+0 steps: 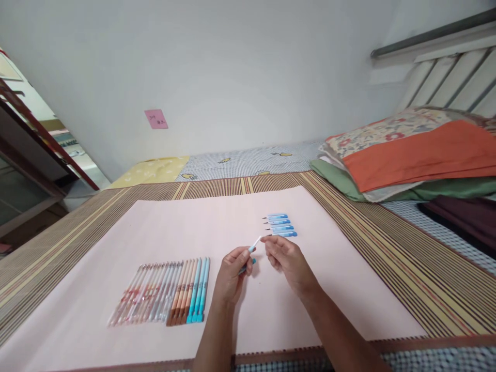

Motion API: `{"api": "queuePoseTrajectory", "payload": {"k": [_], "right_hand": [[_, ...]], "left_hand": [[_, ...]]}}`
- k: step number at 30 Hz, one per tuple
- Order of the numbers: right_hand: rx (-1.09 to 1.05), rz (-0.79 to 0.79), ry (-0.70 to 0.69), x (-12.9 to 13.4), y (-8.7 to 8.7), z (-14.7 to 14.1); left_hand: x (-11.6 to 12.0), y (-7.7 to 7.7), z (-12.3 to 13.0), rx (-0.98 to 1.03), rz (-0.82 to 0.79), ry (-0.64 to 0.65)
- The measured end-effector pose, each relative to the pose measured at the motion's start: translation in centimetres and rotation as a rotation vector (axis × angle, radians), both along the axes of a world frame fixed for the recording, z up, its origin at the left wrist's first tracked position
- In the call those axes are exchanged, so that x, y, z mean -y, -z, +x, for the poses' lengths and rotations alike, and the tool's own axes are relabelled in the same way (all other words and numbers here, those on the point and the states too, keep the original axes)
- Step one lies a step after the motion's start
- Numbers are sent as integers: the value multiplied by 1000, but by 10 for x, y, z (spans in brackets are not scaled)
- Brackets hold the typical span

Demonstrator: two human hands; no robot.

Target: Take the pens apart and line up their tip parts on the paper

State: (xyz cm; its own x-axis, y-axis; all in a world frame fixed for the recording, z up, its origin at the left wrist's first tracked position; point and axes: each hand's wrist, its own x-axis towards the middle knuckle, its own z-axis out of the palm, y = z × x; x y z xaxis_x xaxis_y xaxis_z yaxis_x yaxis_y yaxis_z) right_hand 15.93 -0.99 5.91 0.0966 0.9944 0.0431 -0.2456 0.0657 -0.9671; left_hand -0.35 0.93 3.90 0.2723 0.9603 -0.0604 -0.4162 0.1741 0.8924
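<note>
My left hand [233, 274] is closed around a slim pen [254, 244] with a white upper end and a light blue part, tilted up to the right. A darker blue piece [248, 266] sticks out below, between the same hand's fingers. My right hand [287, 261] has thumb and index finger pinched at the white end of the pen; whatever lies between those fingertips is hidden. Just beyond the right hand, several short blue-and-white pens [279, 221] with dark pointed tips lie in a stack of rows. The lowest is partly covered by my fingers.
Left of my hands, several long pens lie side by side: clear ones with reddish and grey parts [145, 294], brown-and-peach ones [182, 292] and turquoise ones [199, 289]. A pale pink sheet [96, 279] covers the striped mat [395, 258]. Folded bedding [422, 155] sits at right.
</note>
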Motion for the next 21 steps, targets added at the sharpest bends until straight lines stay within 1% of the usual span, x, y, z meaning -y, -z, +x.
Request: {"api": "queuePoseTrajectory", "payload": {"k": [4, 8, 13, 17, 19, 21], "right_hand": [[124, 72, 56, 0, 0, -3], [148, 97, 188, 1, -3, -1], [45, 122, 339, 0, -9, 11], [-156, 176, 411, 0, -13, 20], [-211, 198, 418, 1, -14, 22], [-142, 190, 369, 3, -15, 22]], "left_hand": [[3, 2, 7, -31, 9, 73], [5, 4, 10, 0, 9, 88], [5, 3, 11, 38, 0, 115], [4, 3, 10, 52, -19, 86], [3, 4, 9, 59, -24, 75], [3, 4, 9, 64, -24, 76]]}}
